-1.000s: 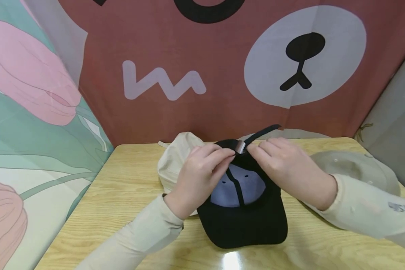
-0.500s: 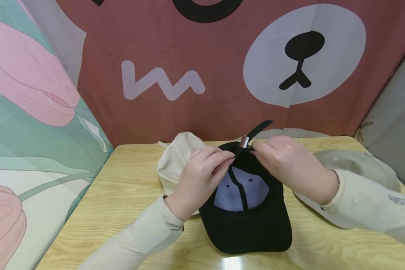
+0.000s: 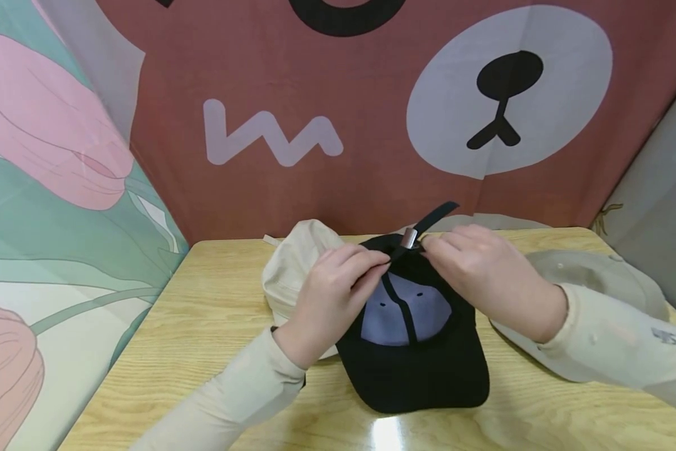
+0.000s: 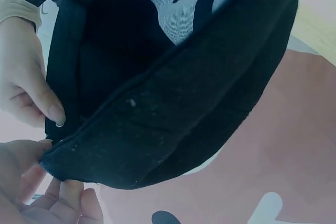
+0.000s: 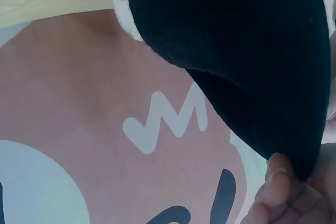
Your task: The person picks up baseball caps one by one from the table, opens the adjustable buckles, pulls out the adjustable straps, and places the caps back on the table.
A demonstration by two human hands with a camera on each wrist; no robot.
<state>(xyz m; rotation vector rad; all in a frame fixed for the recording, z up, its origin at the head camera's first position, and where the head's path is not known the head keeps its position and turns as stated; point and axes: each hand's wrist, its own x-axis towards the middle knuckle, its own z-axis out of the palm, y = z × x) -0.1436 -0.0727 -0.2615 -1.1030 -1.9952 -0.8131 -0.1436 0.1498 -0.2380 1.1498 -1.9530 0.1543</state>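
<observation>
A black baseball cap point(image 3: 416, 382) is held with its brim toward the person and its blue-grey lining facing up. At its back edge a metal buckle point(image 3: 409, 238) sits on a black strap, whose loose end point(image 3: 439, 214) sticks up to the right. My left hand point(image 3: 338, 294) pinches the strap and cap edge left of the buckle. On the other side, my right hand point(image 3: 481, 275) pinches the back edge close beside the buckle. In the left wrist view, thumb and fingers of the left hand point(image 4: 47, 187) grip the cap's corner; the buckle is hidden there.
Behind the left hand a cream cap point(image 3: 298, 257) stands on the wooden table point(image 3: 202, 326). A beige-grey cap point(image 3: 586, 282) lies at the right, partly covered by the right arm. A brown cloth with a bear print point(image 3: 315, 194) hangs behind the table's far edge.
The buckle has shifted slightly up and right, and the strap's loose end now stands steeper and looks shorter. The cap has moved a little to the right. Both hands keep their pinch.
</observation>
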